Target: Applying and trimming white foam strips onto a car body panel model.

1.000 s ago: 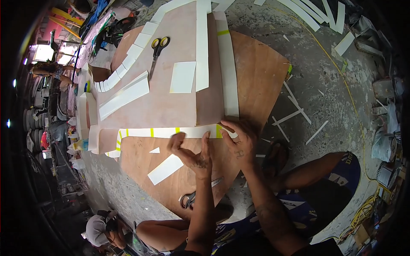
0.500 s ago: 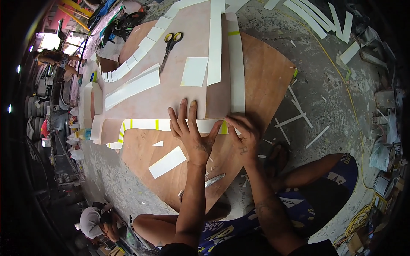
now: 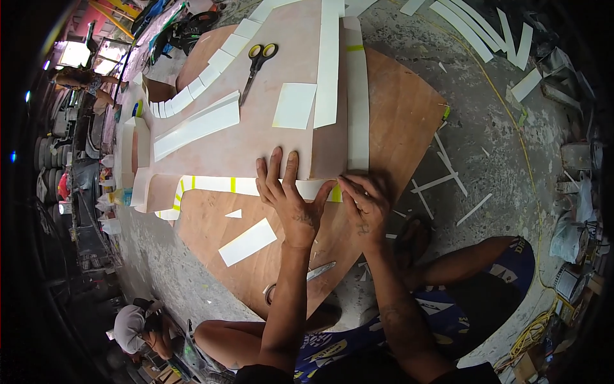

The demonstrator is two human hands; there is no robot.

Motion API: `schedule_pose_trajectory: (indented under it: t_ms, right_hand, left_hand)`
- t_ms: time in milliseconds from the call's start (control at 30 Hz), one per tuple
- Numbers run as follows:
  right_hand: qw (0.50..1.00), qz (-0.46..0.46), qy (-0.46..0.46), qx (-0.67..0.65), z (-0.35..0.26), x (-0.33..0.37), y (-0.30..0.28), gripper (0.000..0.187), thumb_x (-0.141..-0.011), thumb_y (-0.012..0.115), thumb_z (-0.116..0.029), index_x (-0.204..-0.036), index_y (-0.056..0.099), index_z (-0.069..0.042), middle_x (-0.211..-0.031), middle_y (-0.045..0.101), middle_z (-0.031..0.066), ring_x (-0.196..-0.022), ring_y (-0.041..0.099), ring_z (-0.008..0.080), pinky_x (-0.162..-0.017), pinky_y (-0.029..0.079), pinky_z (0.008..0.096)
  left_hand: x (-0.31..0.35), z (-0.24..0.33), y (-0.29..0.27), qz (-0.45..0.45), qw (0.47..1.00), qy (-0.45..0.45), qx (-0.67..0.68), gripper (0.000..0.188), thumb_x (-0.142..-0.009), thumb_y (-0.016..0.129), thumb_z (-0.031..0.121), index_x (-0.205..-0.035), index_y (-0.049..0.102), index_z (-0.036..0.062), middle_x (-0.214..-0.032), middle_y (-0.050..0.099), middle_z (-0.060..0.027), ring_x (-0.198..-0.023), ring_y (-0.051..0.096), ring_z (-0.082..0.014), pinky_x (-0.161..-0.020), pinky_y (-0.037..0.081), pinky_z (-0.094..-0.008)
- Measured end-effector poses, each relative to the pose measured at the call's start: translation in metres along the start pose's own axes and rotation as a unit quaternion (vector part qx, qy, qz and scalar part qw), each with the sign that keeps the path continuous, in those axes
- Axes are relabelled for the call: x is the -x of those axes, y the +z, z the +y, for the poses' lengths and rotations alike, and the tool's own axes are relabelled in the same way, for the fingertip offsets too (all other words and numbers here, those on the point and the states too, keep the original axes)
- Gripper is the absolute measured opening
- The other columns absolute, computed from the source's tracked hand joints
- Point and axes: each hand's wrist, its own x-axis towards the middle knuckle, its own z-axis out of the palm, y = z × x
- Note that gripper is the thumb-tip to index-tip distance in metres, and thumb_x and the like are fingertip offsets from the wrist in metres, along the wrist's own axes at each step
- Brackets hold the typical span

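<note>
My left hand (image 3: 291, 201) lies with fingers spread over the near edge of a pale pinkish mould-like form (image 3: 256, 144). Its thumb reaches right along a white strip (image 3: 249, 185) that runs by the form's foot, fixed with yellow tape pieces (image 3: 337, 192). At the form's near right corner, my right hand (image 3: 366, 205) has thumb and forefinger pinched together; what is between them, if anything, is hidden. Another white strip (image 3: 357, 96) follows the right side. On top lie black-and-yellow scissors (image 3: 258, 63), a white rectangle (image 3: 295, 105) and a long white piece (image 3: 198, 125).
A brown plywood board (image 3: 403, 109) lies under the form. It carries a loose white rectangle (image 3: 247, 242), a small triangle (image 3: 234, 214) and a bladed tool (image 3: 320, 271) partly behind my left forearm. White offcuts (image 3: 473, 209) litter the concrete floor. Another person (image 3: 137, 326) crouches at lower left.
The view has shifted slightly. Both hands stay at almost the same spot on the form's near edge, with little visible change in their grip.
</note>
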Motion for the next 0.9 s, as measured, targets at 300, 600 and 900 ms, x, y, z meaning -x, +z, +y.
schedule_pose_trajectory:
  t_ms: [300, 600, 900]
  right_hand:
    - [0.994, 0.042, 0.070, -0.072, 0.0018, 0.0008, 0.0062, 0.016, -0.076, 0.072, -0.002, -0.091, 0.072, -0.008, -0.092, 0.069, 0.0037, -0.085, 0.063, 0.0224, -0.080, 0.049, 0.0334]
    - [0.995, 0.011, 0.069, -0.070, -0.0027, -0.0014, 0.0033, 0.016, -0.085, 0.063, 0.003, -0.099, 0.070, 0.000, -0.097, 0.068, 0.0089, -0.086, 0.066, 0.0209, -0.076, 0.053, 0.0292]
    - [0.995, 0.006, 0.069, -0.072, -0.0038, -0.0011, 0.0032, 0.019, -0.083, 0.064, 0.005, -0.101, 0.070, 0.000, -0.097, 0.068, 0.0099, -0.085, 0.066, 0.0209, -0.075, 0.054, 0.0294]
  left_hand:
    - [0.0002, 0.0021, -0.0013, -0.005, 1.000, -0.002, 0.007, 0.093, -0.065, 0.088, 0.025, -0.141, 0.036, 0.0083, -0.148, 0.035, -0.0166, -0.140, 0.022, -0.0444, -0.112, 0.020, -0.0556]
    - [-0.0011, 0.0011, -0.0022, -0.007, 1.000, 0.010, 0.003, 0.093, -0.067, 0.087, 0.024, -0.142, 0.034, 0.0076, -0.149, 0.033, -0.0172, -0.139, 0.022, -0.0444, -0.111, 0.020, -0.0566]
    - [0.0010, 0.0001, -0.0002, -0.010, 1.000, 0.013, -0.003, 0.094, -0.067, 0.088, 0.022, -0.142, 0.033, 0.0078, -0.150, 0.032, -0.0170, -0.140, 0.021, -0.0440, -0.112, 0.019, -0.0562]
